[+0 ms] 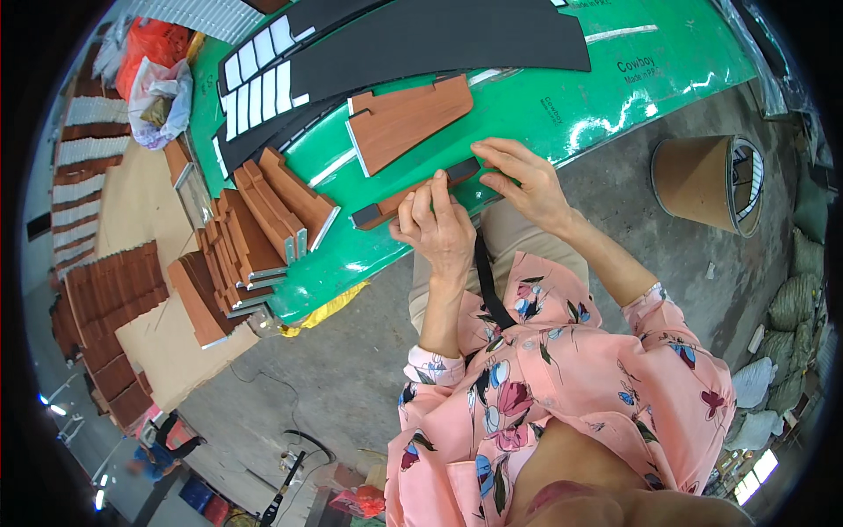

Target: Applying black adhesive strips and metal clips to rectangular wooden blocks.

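Strip: brown bar w/ black ends [389, 206], at near edge of our green worktop [505, 110].
L grip: our L hand [436, 230] has its fingers closed on the bar's middle.
R grip: our R hand [529, 183], thumb & index apart at bar's R end; can't tell if touching.
Panel: tapered brown pc [408, 127], just beyond bar.
Sheets: blk, curved [439, 44], behind panel.
Stack: brown pcs [250, 237], to our L.

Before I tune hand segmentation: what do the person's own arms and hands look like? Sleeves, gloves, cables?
Left hand and right hand: bare, no gloves or watch visible. Left sleeve and right sleeve: pink, floral print with blue and dark red, ending short of the wrists. No cables seen.
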`<move>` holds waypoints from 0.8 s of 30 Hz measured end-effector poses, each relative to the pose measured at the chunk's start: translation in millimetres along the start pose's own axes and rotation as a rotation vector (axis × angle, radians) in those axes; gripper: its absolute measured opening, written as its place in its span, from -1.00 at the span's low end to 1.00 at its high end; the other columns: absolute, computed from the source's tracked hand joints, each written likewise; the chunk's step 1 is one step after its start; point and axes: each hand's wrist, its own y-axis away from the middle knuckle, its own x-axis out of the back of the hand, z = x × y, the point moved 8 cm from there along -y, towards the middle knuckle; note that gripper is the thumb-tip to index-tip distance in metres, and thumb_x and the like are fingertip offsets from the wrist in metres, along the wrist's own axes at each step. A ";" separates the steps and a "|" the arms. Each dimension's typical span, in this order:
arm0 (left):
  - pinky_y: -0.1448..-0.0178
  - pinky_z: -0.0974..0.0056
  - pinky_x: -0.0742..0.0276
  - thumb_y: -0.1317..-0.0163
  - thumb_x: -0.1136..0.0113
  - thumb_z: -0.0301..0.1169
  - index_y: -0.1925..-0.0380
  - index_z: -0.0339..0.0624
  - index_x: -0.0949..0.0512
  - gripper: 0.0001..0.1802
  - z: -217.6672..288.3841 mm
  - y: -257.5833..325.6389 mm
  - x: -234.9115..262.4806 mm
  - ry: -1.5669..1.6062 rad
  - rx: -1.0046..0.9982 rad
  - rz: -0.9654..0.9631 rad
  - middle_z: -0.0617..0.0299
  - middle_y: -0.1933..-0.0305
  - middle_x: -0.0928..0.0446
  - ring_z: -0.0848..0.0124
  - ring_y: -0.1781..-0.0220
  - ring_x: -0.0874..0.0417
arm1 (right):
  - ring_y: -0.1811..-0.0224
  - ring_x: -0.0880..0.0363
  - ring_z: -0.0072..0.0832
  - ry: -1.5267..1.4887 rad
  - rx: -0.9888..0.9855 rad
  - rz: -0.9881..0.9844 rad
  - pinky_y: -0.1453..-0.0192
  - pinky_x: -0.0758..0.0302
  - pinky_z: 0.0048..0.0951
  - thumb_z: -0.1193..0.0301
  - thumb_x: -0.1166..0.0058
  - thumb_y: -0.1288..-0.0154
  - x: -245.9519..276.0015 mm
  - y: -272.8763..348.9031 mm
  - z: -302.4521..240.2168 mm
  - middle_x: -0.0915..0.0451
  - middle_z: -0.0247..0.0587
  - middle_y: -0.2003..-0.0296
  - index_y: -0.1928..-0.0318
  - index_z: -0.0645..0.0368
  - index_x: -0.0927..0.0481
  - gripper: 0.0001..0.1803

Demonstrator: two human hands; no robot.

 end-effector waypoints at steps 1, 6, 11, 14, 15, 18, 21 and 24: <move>-0.06 0.05 -0.09 -0.02 -0.16 -0.50 0.00 0.02 -0.51 -0.55 1.8 0.4 -0.9 -0.021 -0.019 -0.001 0.35 0.06 -0.34 0.29 -0.09 -0.22 | 0.11 -0.56 -0.42 0.051 0.079 0.023 0.15 -0.56 -0.53 0.57 -0.15 -0.13 1.6 -0.5 -5.2 -0.49 -0.11 -0.03 -0.09 0.22 -0.49 -0.55; -0.14 0.06 -0.09 0.07 -0.19 -0.52 0.05 -0.11 -0.55 -0.54 3.1 0.9 -2.5 -0.051 -0.049 -0.015 0.26 0.02 -0.35 0.20 -0.10 -0.23 | 0.12 -0.57 -0.44 -0.005 0.004 0.037 0.13 -0.55 -0.53 0.57 -0.11 -0.18 -4.7 5.1 -0.4 -0.47 -0.09 -0.06 -0.11 0.26 -0.46 -0.56; -0.16 0.11 -0.09 0.08 -0.20 -0.58 0.04 -0.17 -0.56 -0.52 4.4 -1.0 0.4 0.137 0.020 -0.035 0.24 0.03 -0.37 0.17 -0.11 -0.22 | 0.13 -0.57 -0.46 -0.128 -0.100 -0.002 0.13 -0.54 -0.52 0.59 -0.09 -0.20 -16.1 15.5 18.6 -0.46 -0.08 -0.06 -0.15 0.26 -0.43 -0.54; -0.15 0.07 -0.07 0.07 -0.19 -0.57 0.01 -0.14 -0.54 -0.50 3.3 1.0 1.2 0.077 -0.026 -0.056 0.26 0.02 -0.37 0.20 -0.13 -0.22 | 0.12 -0.56 -0.46 -0.069 -0.030 -0.027 0.14 -0.53 -0.52 0.60 -0.08 -0.20 -14.5 15.2 14.6 -0.45 -0.08 -0.08 -0.18 0.25 -0.40 -0.51; -0.15 0.07 -0.07 0.07 -0.19 -0.57 0.01 -0.14 -0.54 -0.50 2.5 0.6 2.0 0.074 -0.026 -0.054 0.26 0.02 -0.37 0.20 -0.13 -0.22 | 0.10 -0.55 -0.46 -0.096 -0.067 -0.063 0.13 -0.53 -0.52 0.61 -0.06 -0.20 -15.3 14.8 16.4 -0.44 -0.07 -0.09 -0.19 0.24 -0.38 -0.50; -0.13 0.02 -0.05 0.07 -0.19 -0.56 -0.01 -0.08 -0.53 -0.48 0.6 -0.9 -1.5 -0.017 -0.044 -0.096 0.30 0.02 -0.36 0.23 -0.12 -0.23 | 0.06 -0.55 -0.34 -0.203 -0.171 -0.099 0.10 -0.54 -0.45 0.62 -0.05 -0.18 -13.8 11.0 13.6 -0.43 -0.02 -0.09 -0.20 0.24 -0.36 -0.47; -0.07 0.02 -0.05 0.05 -0.19 -0.52 -0.03 0.00 -0.52 -0.48 2.4 -0.3 -3.1 -0.087 -0.064 -0.080 0.35 0.02 -0.35 0.29 -0.11 -0.24 | 0.04 -0.55 -0.20 -0.078 -0.056 -0.048 0.09 -0.55 -0.37 0.64 -0.06 -0.12 -8.9 8.0 3.5 -0.42 0.00 -0.09 -0.19 0.24 -0.36 -0.45; -0.02 0.05 -0.06 0.04 -0.19 -0.49 -0.01 0.05 -0.53 -0.50 2.8 -0.2 -0.6 -0.160 -0.111 -0.063 0.38 0.02 -0.35 0.32 -0.10 -0.25 | 0.06 -0.54 -0.16 0.198 0.151 -0.042 0.11 -0.56 -0.34 0.69 -0.05 -0.04 -13.3 11.3 -14.2 -0.40 -0.02 -0.10 -0.14 0.22 -0.38 -0.43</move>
